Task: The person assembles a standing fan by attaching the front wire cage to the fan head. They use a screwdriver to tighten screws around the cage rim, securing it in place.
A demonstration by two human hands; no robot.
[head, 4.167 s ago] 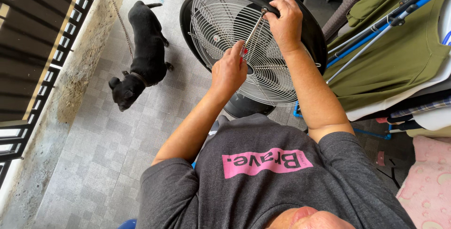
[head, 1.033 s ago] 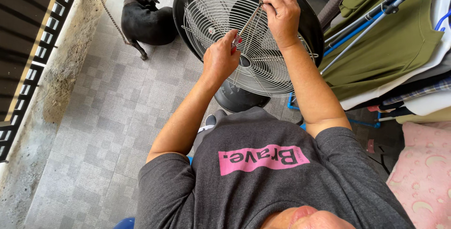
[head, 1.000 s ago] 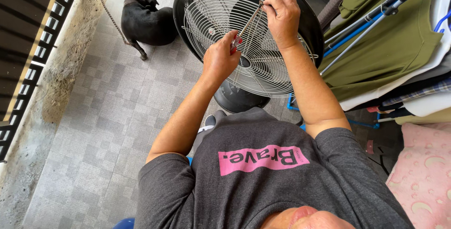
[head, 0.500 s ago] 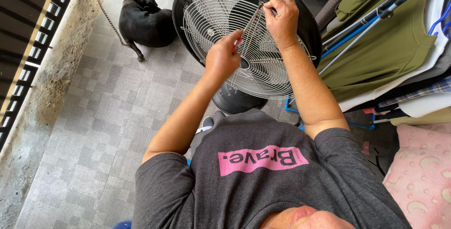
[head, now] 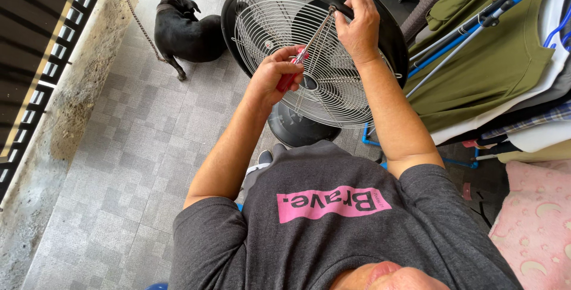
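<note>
A large black drum fan point(head: 389, 40) with a wire grille point(head: 339, 91) stands on the tiled floor in front of me. My left hand point(head: 270, 76) grips the red handle of a screwdriver point(head: 309, 37). Its metal shaft slants up to the grille's top rim. My right hand point(head: 358, 22) pinches the rim right at the screwdriver's tip.
A black dog point(head: 187, 25) on a chain lies on the grey floor tiles left of the fan. A metal railing point(head: 41, 46) and a concrete curb run along the left. Clothes on a blue-and-grey rack point(head: 493, 46) hang at right, above a pink cushion point(head: 538, 224).
My left hand has turned and slid down on the screwdriver's handle, showing more red. The dog walked from beside the fan to the top left and lay down.
</note>
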